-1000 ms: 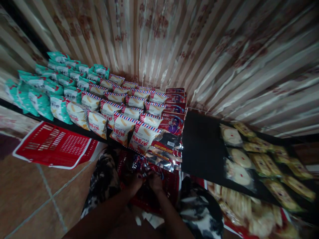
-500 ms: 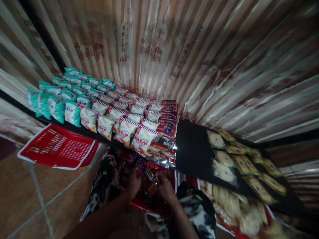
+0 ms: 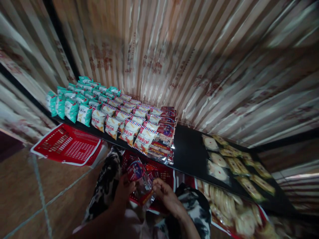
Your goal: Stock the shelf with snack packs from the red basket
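Above my lap, a dark red snack packet (image 3: 136,171) with a clear lower part is held up between both hands. My left hand (image 3: 126,188) is closed on its left side. With thumb and fingers pinched, my right hand (image 3: 166,195) grips the packet's lower right edge. Beneath it, a red shopping basket (image 3: 166,173) sits between my knees, with more dark red packets partly hidden inside. On the black shelf (image 3: 188,152) just beyond, similar dark red packets (image 3: 165,130) are stacked at the right end of the white snack bags (image 3: 145,137).
Teal snack bags (image 3: 71,110) stand in rows at the shelf's left. Round pale packs (image 3: 219,171) and yellowish packs (image 3: 250,187) lie on its right. A red basket (image 3: 74,146) is at the left; pale packed food (image 3: 224,200) fills another at the right. A striped curtain (image 3: 159,49) hangs behind.
The dark red packet has come up out of the basket toward me and now shows its front. My left hand has moved left and nearer; the view has shifted slightly.
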`<action>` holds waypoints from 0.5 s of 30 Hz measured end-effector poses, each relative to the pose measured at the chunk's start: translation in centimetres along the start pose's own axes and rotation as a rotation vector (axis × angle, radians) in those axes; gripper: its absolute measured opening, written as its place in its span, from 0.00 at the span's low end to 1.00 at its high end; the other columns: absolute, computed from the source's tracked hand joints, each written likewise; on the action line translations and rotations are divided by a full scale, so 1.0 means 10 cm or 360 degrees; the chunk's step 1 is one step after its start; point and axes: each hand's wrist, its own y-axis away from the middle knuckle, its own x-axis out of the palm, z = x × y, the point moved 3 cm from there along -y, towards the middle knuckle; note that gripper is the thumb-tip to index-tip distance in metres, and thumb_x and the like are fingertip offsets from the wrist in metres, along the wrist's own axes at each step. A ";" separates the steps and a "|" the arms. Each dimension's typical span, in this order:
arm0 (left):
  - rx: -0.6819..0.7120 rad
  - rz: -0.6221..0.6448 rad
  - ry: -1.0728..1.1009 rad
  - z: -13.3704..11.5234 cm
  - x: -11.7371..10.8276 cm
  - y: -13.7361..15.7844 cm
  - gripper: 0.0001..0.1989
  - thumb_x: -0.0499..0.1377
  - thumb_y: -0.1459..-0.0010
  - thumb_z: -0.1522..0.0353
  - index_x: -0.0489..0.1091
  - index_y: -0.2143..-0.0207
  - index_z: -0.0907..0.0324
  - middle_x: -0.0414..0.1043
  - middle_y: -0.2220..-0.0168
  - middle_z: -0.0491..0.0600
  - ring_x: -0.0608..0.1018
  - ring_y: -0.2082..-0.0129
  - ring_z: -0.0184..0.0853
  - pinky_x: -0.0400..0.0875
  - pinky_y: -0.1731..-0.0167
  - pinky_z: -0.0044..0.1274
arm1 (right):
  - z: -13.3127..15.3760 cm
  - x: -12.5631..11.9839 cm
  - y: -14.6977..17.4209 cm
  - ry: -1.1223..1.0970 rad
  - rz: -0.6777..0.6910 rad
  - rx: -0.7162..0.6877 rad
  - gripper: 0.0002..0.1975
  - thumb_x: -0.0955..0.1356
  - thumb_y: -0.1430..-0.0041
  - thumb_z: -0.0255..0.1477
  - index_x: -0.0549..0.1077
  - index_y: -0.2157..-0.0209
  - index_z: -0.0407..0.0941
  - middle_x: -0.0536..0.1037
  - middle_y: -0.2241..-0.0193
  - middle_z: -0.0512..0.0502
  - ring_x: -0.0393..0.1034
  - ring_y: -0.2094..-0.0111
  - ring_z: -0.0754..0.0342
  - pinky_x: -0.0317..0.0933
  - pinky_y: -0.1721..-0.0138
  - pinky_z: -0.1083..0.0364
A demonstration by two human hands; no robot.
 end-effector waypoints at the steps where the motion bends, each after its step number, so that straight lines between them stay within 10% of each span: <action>1: 0.0042 0.0015 0.0051 -0.04 -0.04 0.04 0.30 0.67 0.65 0.66 0.62 0.57 0.60 0.73 0.60 0.54 0.77 0.63 0.41 0.73 0.66 0.27 | 0.02 0.02 0.01 -0.0003 0.0014 -0.0008 0.16 0.66 0.46 0.44 0.62 0.71 0.45 0.60 0.79 0.58 0.48 0.78 0.62 0.44 0.75 0.60; 9: 0.0472 0.0113 0.0031 -0.39 -0.09 0.34 0.35 0.64 0.60 0.61 0.57 0.49 0.60 0.73 0.59 0.55 0.77 0.61 0.42 0.73 0.65 0.29 | 0.29 0.13 0.13 -0.0159 0.0064 -0.0081 0.16 0.67 0.47 0.44 0.64 0.72 0.45 0.64 0.78 0.56 0.55 0.77 0.61 0.49 0.73 0.60; 15: 0.0830 0.0132 -0.0225 -0.66 0.05 0.45 0.27 0.59 0.53 0.60 0.62 0.50 0.59 0.70 0.52 0.55 0.74 0.54 0.42 0.69 0.55 0.31 | 0.40 0.09 0.25 -0.0182 -0.0033 -0.0138 0.22 0.67 0.48 0.44 0.67 0.54 0.49 0.74 0.63 0.49 0.68 0.60 0.53 0.59 0.57 0.55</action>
